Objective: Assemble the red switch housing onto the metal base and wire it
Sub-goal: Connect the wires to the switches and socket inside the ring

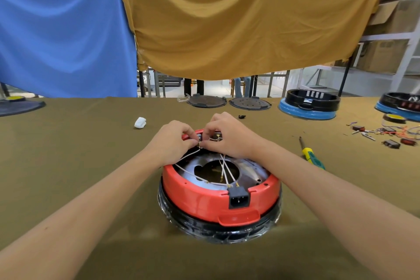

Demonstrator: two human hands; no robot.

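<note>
- Both hands, left (173,141) and right (225,136), pinch a brass wire end (199,144) together at the red housing's (204,198) twelve o'clock rim.
- The white wire (187,157) trails toward seven o'clock; the housing sits on the metal base (250,166).

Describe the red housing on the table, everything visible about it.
The red housing is a round, glossy plastic-looking ring seated on a black base on the olive table cover. A black power socket sits in its near wall above a red tab. Inside shows a metal plate with a central opening, crossed by white wires. At its far rim, the left hand and right hand pinch a wire terminal.
</note>
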